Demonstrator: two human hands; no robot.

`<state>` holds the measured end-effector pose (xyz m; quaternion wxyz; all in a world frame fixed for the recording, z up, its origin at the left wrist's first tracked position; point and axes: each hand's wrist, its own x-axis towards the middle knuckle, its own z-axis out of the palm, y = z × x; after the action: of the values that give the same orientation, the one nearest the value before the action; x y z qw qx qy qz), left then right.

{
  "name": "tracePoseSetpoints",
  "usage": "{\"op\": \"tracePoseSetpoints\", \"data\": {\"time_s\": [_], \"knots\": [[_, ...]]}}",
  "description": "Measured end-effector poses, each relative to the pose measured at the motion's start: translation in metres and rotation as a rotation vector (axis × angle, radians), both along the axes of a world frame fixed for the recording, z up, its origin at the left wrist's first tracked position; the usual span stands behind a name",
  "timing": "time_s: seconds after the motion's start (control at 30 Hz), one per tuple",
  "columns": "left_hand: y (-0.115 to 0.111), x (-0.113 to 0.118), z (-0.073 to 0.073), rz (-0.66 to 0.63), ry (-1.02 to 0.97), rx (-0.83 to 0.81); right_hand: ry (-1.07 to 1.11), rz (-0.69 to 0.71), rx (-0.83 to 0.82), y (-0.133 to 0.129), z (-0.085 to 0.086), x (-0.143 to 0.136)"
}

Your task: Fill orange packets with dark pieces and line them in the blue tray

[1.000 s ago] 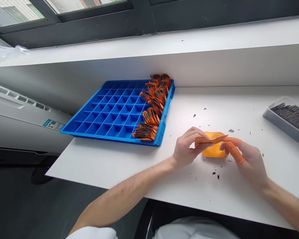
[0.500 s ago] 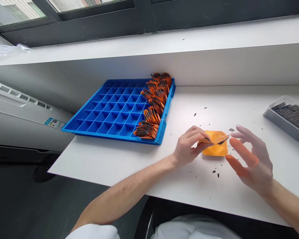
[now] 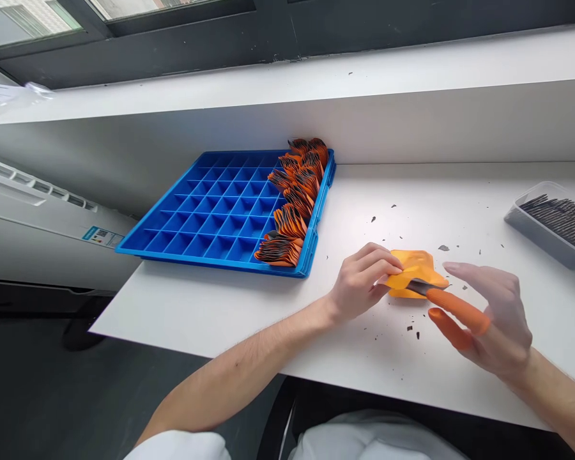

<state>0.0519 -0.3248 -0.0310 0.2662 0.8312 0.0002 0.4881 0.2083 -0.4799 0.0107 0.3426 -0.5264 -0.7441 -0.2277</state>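
Observation:
My left hand [image 3: 361,281] is closed, pinching the left end of a thin orange sheet [image 3: 419,276]. A dark grey patch [image 3: 418,287] shows on the sheet's near side. Below lies a yellow-orange square piece [image 3: 414,257], flat on the table and partly covered by the sheet. My right hand [image 3: 491,316] wears orange finger covers on the thumb and index finger. Its fingers are spread, slightly blurred, with the covered index fingertip at the dark patch's right end; whether it touches cannot be told.
A blue compartment tray [image 3: 191,263] stands at the left, with bunches of orange-and-black pieces [image 3: 290,220] along its right side. At the right, a clear plastic box [image 3: 539,237] holds dark thin strips [image 3: 563,220]. Dark flakes [image 3: 443,248] lie scattered over the white table [image 3: 249,300].
The right index finger has moved to the sheet's near edge. The sheet has tilted and bent, showing more of its orange face and the dark patch. My left hand keeps its pinch.

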Motion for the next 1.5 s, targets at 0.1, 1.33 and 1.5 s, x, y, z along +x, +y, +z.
{"op": "tracePoseSetpoints", "data": {"time_s": [0.1,1.33,1.5], "knots": [[0.001,-0.001,0.002,0.016,0.016,0.138,-0.023,-0.032,0.004,0.001,0.003,-0.001],[-0.011,0.0,0.008,-0.633,0.26,-0.28,0.087,0.188,-0.178,0.009,0.002,-0.012],[-0.007,-0.002,0.001,-0.697,0.412,-0.29,0.061,0.245,-0.151,0.008,0.004,-0.012]]}}
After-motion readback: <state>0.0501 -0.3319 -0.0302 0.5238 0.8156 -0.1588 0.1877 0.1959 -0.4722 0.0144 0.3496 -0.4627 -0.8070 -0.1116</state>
